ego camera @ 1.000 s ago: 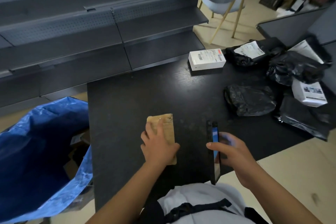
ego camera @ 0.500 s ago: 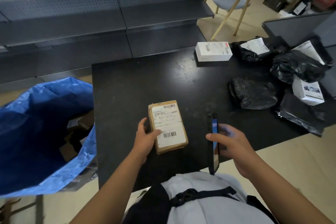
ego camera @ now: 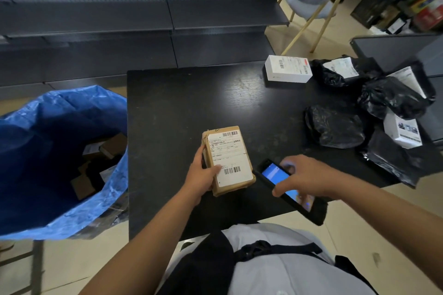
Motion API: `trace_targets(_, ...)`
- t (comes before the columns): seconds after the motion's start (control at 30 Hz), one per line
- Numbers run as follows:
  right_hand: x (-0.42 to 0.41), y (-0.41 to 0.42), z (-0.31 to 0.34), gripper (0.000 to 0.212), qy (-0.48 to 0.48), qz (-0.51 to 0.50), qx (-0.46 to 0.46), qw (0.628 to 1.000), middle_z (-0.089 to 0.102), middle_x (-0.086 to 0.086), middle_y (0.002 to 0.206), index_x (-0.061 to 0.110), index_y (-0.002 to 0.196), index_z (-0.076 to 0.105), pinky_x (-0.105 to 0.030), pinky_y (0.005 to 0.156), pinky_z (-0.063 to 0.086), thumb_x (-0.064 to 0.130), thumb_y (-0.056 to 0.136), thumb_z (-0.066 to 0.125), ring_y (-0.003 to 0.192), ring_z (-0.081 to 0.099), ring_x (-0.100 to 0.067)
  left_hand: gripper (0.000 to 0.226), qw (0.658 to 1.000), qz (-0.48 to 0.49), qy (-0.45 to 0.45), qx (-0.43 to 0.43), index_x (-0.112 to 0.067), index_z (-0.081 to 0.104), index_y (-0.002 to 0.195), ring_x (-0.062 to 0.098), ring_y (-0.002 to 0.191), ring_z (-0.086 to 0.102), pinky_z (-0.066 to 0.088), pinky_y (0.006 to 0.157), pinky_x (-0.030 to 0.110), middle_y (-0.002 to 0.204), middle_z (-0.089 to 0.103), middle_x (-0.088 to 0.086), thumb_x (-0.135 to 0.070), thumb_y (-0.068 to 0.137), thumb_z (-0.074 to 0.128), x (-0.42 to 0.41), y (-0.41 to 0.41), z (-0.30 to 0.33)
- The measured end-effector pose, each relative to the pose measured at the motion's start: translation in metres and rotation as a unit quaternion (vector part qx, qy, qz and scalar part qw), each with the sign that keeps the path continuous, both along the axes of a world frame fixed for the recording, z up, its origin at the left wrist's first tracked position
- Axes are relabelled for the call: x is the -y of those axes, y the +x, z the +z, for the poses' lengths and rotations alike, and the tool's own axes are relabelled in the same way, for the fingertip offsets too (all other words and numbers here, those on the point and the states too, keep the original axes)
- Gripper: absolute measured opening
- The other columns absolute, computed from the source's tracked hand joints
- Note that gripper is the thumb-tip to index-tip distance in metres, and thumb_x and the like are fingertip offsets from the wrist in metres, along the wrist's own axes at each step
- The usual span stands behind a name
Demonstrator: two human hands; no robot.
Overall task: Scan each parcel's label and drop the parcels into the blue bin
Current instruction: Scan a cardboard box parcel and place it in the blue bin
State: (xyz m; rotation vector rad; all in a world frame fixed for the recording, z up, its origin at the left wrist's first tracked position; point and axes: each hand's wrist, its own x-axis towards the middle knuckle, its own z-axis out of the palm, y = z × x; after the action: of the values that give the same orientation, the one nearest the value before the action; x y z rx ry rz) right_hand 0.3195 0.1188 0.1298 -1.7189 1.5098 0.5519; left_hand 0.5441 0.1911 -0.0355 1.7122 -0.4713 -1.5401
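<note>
you hold tan parcel (ego camera: 227, 159), white barcoded label (ego camera: 227, 158) | blue bin (ego camera: 48, 127) | black table (ego camera: 191, 103) | black bags (ego camera: 335, 127) | white box (ego camera: 288, 69) | blue-lit black scanner (ego camera: 291, 190)

A parcel-sorting back room or stockroom is suggested — bare grey metal shelving (ego camera: 148, 19) is lined along the wall, labelled parcels (ego camera: 335, 100) are heaped on a black table (ego camera: 191, 103), and a blue bin (ego camera: 60, 127) is set beside it.

You see a brown cardboard parcel (ego camera: 227, 160) with matt paper label, glossy crinkled black plastic bags (ego camera: 335, 127), and a grained black wooden tabletop (ego camera: 191, 103).
</note>
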Motion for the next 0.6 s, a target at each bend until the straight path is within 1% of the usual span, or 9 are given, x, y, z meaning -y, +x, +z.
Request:
trace_targets(0.07,0.012,0.005,0.009,0.053,0.011,0.036,-0.049,0.998,0.053,0.001,0.069,0.016,0.076,0.053,-0.032,0.059,0.038,0.053,0.058,0.088,0.06,0.053,-0.021,0.08,1.0,0.006,-0.002,-0.007,-0.048,0.022,0.154,0.024,0.125,0.059,0.058,0.089,0.055,0.149,0.049,-0.003,-0.013,0.096,0.065,0.0,-0.003,0.001)
trace_targets(0.1,0.016,0.009,0.013,0.056,0.018,0.054,-0.07,0.996,0.049,-0.001,0.066,0.016,0.07,0.049,-0.032,0.057,0.035,0.055,0.054,0.086,0.058,0.049,-0.022,0.08,1.0,0.009,-0.005,-0.01,-0.048,0.022,0.154,0.024,0.125,0.059,0.058,0.089,0.056,0.15,0.049,-0.003,-0.013,0.096,0.065,-0.001,-0.003,0.001)
trace_targets(0.17,0.022,0.02,0.019,0.055,0.028,0.104,-0.122,0.987,0.047,-0.001,0.063,0.016,0.067,0.05,-0.032,0.054,0.031,0.056,0.054,0.085,0.057,0.042,-0.021,0.08,1.0,0.011,-0.01,-0.011,-0.048,0.022,0.154,0.024,0.127,0.058,0.057,0.091,0.056,0.15,0.048,-0.004,-0.014,0.096,0.066,-0.001,-0.004,-0.001)
trace_targets(0.23,0.024,0.032,0.022,0.051,0.041,0.148,-0.165,0.974,0.049,-0.001,0.064,0.013,0.07,0.055,-0.029,0.052,0.031,0.052,0.061,0.087,0.056,0.044,-0.021,0.08,1.0,0.015,-0.014,-0.009,-0.047,0.022,0.155,0.024,0.128,0.057,0.056,0.093,0.056,0.151,0.048,-0.004,-0.014,0.096,0.065,-0.001,-0.005,-0.002)
trace_targets(0.3,0.024,0.043,0.024,0.047,0.051,0.167,-0.182,0.968,0.053,-0.002,0.067,0.011,0.074,0.057,-0.026,0.052,0.035,0.047,0.066,0.087,0.057,0.05,-0.02,0.079,1.0,0.016,-0.017,-0.003,-0.045,0.022,0.155,0.023,0.129,0.056,0.055,0.096,0.056,0.151,0.048,-0.005,-0.014,0.097,0.065,-0.003,-0.006,-0.003)
trace_targets(0.37,0.025,0.051,0.025,0.046,0.054,0.171,-0.189,0.965,0.053,-0.002,0.069,0.011,0.077,0.057,-0.026,0.053,0.037,0.044,0.067,0.088,0.058,0.053,-0.02,0.078,1.0,0.015,-0.022,0.004,-0.044,0.022,0.156,0.023,0.131,0.055,0.054,0.097,0.056,0.152,0.047,-0.005,-0.015,0.097,0.065,-0.004,-0.007,-0.003)
trace_targets(0.47,0.026,0.057,0.025,0.046,0.046,0.183,-0.192,0.963,0.051,-0.001,0.067,0.012,0.075,0.054,-0.026,0.054,0.039,0.043,0.068,0.087,0.056,0.053,-0.019,0.077,0.999,0.015,-0.024,0.022,-0.045,0.023,0.155,0.023,0.134,0.052,0.054,0.099,0.054,0.154,0.044,-0.007,-0.016,0.097,0.065,-0.004,-0.008,-0.002)
trace_targets(0.53,0.025,0.058,0.024,0.044,0.04,0.197,-0.197,0.96,0.055,0.0,0.065,0.013,0.075,0.055,-0.025,0.054,0.041,0.043,0.069,0.086,0.053,0.055,-0.019,0.078,0.999,0.019,-0.03,0.031,-0.046,0.025,0.154,0.022,0.133,0.053,0.055,0.098,0.054,0.153,0.045,-0.006,-0.018,0.095,0.067,-0.004,-0.008,-0.004)
trace_targets(0.6,0.026,0.057,0.022,0.043,0.038,0.209,-0.208,0.955,0.059,0.0,0.067,0.013,0.078,0.057,-0.025,0.056,0.044,0.045,0.07,0.085,0.056,0.06,-0.02,0.078,0.998,0.02,-0.033,0.039,-0.045,0.025,0.154,0.022,0.133,0.052,0.054,0.1,0.051,0.152,0.045,-0.005,-0.018,0.095,0.068,-0.004,-0.008,-0.006)
